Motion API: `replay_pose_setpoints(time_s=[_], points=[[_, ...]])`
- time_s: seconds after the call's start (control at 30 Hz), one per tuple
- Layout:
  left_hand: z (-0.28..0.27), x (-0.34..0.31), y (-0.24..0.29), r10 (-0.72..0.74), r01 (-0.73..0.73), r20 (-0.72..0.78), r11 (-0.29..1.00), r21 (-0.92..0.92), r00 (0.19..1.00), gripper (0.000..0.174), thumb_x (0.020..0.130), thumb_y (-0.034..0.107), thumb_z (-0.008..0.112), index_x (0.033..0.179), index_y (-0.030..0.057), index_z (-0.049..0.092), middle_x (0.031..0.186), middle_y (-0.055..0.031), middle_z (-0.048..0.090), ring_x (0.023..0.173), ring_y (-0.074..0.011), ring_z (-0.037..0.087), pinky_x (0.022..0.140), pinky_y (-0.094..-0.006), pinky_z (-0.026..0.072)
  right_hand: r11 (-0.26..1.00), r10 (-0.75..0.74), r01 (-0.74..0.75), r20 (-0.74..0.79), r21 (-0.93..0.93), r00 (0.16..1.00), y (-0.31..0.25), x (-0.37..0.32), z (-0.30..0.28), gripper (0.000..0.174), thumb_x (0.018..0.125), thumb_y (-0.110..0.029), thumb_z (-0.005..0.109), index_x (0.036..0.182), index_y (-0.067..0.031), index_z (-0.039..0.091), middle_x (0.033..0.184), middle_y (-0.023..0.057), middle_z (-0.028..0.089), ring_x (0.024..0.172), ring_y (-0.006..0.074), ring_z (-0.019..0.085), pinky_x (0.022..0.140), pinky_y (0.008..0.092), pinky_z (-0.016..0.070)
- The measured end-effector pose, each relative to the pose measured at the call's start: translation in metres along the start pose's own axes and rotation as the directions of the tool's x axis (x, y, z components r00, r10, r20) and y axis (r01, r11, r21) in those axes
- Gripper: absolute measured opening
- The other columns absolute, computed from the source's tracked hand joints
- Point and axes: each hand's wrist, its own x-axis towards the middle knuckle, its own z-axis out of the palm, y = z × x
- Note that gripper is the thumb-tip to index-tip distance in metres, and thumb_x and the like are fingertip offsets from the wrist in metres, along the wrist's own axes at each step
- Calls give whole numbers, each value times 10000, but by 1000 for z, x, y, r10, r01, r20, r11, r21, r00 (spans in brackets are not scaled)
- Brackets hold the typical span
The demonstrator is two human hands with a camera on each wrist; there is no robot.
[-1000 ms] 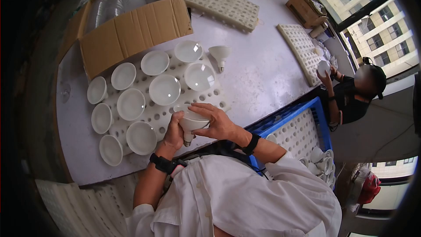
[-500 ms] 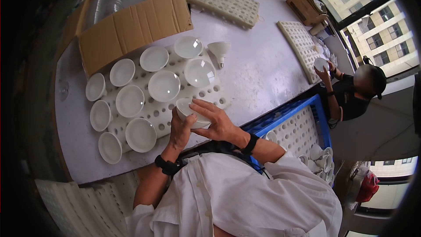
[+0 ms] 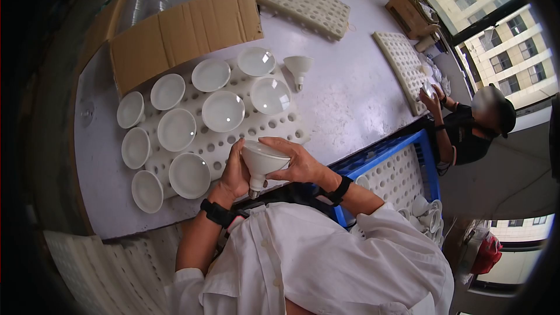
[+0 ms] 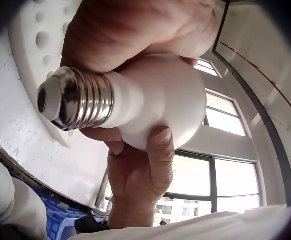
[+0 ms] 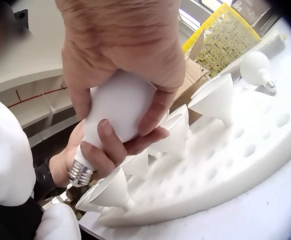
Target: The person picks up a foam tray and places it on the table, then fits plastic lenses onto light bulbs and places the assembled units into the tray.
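Observation:
A white reflector light bulb with a metal screw base is held between both hands in front of the shirt. In the head view its wide face points up and its base points down. My left hand grips it from the left, fingers around the neck and side. From the right, my right hand holds the wide rim between thumb and fingers. The left wrist view shows the threaded screw base close up, with the right thumb on the bulb's body. Beyond the hands lies a white foam tray of similar bulbs, faces up.
One loose bulb stands beside the tray on the table. An open cardboard box of clear plastic covers is behind. A blue crate with foam and bulbs sits at right, near another person handling a white piece.
Half a second ago the bulb was tipped, its face towards me and its base hidden; now it is turned so the base shows pointing down. Both hands moved with it.

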Motion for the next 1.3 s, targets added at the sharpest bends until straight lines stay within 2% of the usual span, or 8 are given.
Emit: replay_pose_setpoints(time_s=[0.13,0.2,0.27,0.43,0.8,1.1,1.17,1.3], points=[[3,-1,-3,53,-44,-95,995,95,994,611,858,529,517,1191,24,428,1079,-101,539,988,-222,557,799,-307,489,993,114,-115,-51,-28,992,-8,1,7,797,626,-153,812,1322,-50,438,1253,172,514,1137,321,504,987,386,392],[10,2,-13,498,-335,-80,685,647,864,610,846,446,578,1213,-9,405,1102,-116,529,999,-215,548,802,-292,483,981,156,-167,-110,-95,982,-11,1,14,809,607,-178,820,1315,-56,447,1248,178,521,1133,342,503,992,396,387],[14,-2,-18,502,-333,-105,702,629,859,600,837,395,597,1222,-22,399,1107,-122,525,1005,-207,542,821,-295,473,935,67,-105,-122,-340,990,-12,2,20,803,604,-183,821,1312,-75,457,1288,181,486,1144,353,489,977,406,403],[6,-14,-13,229,-211,-84,961,177,970,527,846,356,535,1226,4,437,1123,-104,529,1010,-189,544,880,-303,442,994,28,-31,-23,-104,999,-7,-2,13,802,609,-188,813,1324,-118,456,1353,184,415,1186,358,454,982,414,403],[-16,-13,-27,264,-172,-236,922,347,935,558,837,363,545,1248,3,429,1093,-94,535,981,-189,541,839,-298,449,964,258,-256,-27,67,966,-4,-1,45,764,633,-227,794,1281,6,464,1225,241,523,1152,352,505,964,393,417],[-16,-27,-31,302,-244,-163,921,303,939,547,814,254,547,1265,-15,395,1131,-104,509,1017,-193,522,860,-313,446,957,91,-109,-80,-270,993,-7,-15,52,740,632,-216,782,1295,-97,477,1344,231,403,1216,409,414,974,436,406],[-17,-31,-31,331,-249,-69,817,521,941,582,784,156,607,1289,-7,370,1154,-99,505,1049,-194,511,898,-315,430,844,-54,26,-37,-536,998,-3,-22,51,817,642,-202,776,1359,-122,392,1402,238,306,1281,425,312,1025,448,350],[-29,-40,-34,332,-271,-55,843,464,942,648,742,50,653,1312,-1,350,1196,-107,499,1105,-197,495,948,-316,401,892,-76,38,-67,-451,995,-22,-28,52,891,655,-192,774,1403,-108,299,1418,245,260,1311,410,268,1060,426,303]])
